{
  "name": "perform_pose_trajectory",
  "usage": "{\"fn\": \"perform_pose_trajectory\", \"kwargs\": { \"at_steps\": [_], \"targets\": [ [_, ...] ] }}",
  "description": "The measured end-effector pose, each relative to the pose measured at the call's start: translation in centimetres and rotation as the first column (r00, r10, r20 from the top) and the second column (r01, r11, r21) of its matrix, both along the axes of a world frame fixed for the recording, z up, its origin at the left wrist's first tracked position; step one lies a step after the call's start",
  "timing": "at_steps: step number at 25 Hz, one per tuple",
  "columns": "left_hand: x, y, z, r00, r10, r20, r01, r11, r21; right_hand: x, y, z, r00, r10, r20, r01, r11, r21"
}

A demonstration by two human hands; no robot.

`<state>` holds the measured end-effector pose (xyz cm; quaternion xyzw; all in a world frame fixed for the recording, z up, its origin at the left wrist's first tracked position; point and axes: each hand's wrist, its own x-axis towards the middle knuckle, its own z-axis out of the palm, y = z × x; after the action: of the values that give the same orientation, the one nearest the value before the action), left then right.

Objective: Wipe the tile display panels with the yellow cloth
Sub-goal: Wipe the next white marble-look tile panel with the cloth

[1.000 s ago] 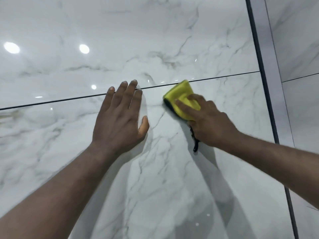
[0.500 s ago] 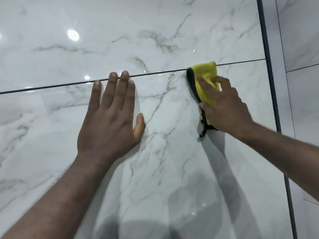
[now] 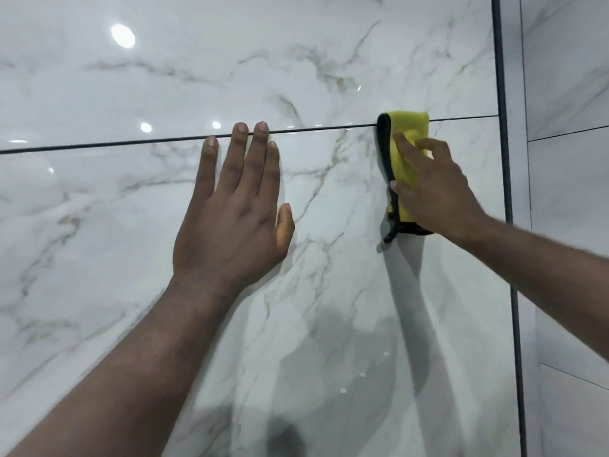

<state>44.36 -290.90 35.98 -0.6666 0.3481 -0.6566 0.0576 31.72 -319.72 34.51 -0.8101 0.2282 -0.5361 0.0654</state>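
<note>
Head view: the right grip [image 3: 435,192] lies with fingers nearly straight on the cloth [image 3: 410,123], pressing it flat against the lower panel [image 3: 329,291], thumb at its black-trimmed edge; nothing is pinched or curled round. The cloth sits at the right end of the seam [image 3: 329,128], its top edge just crossing onto the upper panel [image 3: 230,61]. The left grip [image 3: 230,219] is spread flat and empty on the lower panel, below the seam's middle, its two longest fingertips touching the seam. To wipe well here, I judge the press should be even through the whole palm, with strokes run along the seam so the joint itself is cleaned, each pass overlapping the last. The black loop [image 3: 390,234] dangling from the cloth, well below the seam, could drag and streak. The bracing left grip covers a patch that needs wiping and may leave prints on the gloss. The dark frame strip [image 3: 503,159], where the seam ends, stops any stroke rightward; more panels [image 3: 566,192] lie beyond it. Light glare [image 3: 122,35] above the seam's left part may hide smears.
</note>
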Motion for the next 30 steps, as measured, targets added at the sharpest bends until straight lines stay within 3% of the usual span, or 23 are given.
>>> {"fn": "perform_pose_trajectory", "kwargs": {
  "at_steps": [2,4,6,9,11,14,16,20,21,25,26,28,30],
  "targets": [
    [-0.1,-0.1,0.2,1.0,-0.002,-0.006,0.002,1.0,0.01,0.4,2.4,-0.9,1.0,0.008,0.005,-0.007,0.998,-0.056],
    [-0.2,0.0,0.2,1.0,0.004,-0.012,-0.004,1.0,0.018,-0.3,4.2,-4.5,0.996,0.054,-0.066,-0.069,0.967,-0.245],
    [-0.4,0.0,0.2,1.0,0.003,-0.015,-0.002,1.0,0.012,-1.4,1.3,-5.8,0.994,0.052,-0.091,-0.076,0.956,-0.283],
    [-1.4,-1.1,0.4,0.997,-0.055,-0.057,0.05,0.996,-0.071,-1.4,-5.6,-3.0,0.999,-0.017,-0.032,0.017,1.0,-0.007],
    [-2.4,-3.1,0.4,0.998,-0.058,-0.036,0.055,0.996,-0.072,-1.1,-6.1,-1.0,1.0,-0.018,0.004,0.018,0.999,0.033],
    [-3.2,-7.1,0.8,0.999,-0.037,0.01,0.038,0.999,-0.018,-0.6,-5.0,-2.8,0.996,0.087,-0.022,-0.09,0.947,-0.307],
    [-3.3,-9.7,1.0,1.0,-0.027,0.009,0.027,0.999,-0.028,-0.8,-8.1,-4.2,0.993,0.104,-0.048,-0.114,0.898,-0.425],
    [-3.2,-13.9,1.0,0.999,-0.034,0.032,0.035,0.999,-0.026,-0.5,-14.4,0.5,0.991,0.078,0.106,-0.068,0.993,-0.094],
    [-3.2,-14.8,1.0,0.999,-0.039,0.032,0.04,0.999,-0.029,-0.3,-14.5,0.8,0.989,0.091,0.114,-0.078,0.991,-0.112],
    [-3.4,-18.9,0.7,0.997,-0.06,0.042,0.062,0.997,-0.035,-0.8,-17.6,-3.3,0.982,0.188,-0.01,-0.172,0.871,-0.46],
    [-3.5,-19.8,0.4,0.997,-0.058,0.041,0.059,0.998,-0.033,-1.2,-19.6,-3.5,0.985,0.172,-0.009,-0.158,0.885,-0.438],
    [-3.9,-21.5,0.3,0.998,-0.06,0.037,0.061,0.998,-0.024,-1.4,-23.3,-1.7,0.991,0.117,0.071,-0.102,0.978,-0.183],
    [-4.4,-23.5,0.5,0.997,-0.071,0.025,0.071,0.997,-0.006,-1.4,-24.2,-0.4,0.988,0.106,0.115,-0.104,0.994,-0.019]
  ]
}}
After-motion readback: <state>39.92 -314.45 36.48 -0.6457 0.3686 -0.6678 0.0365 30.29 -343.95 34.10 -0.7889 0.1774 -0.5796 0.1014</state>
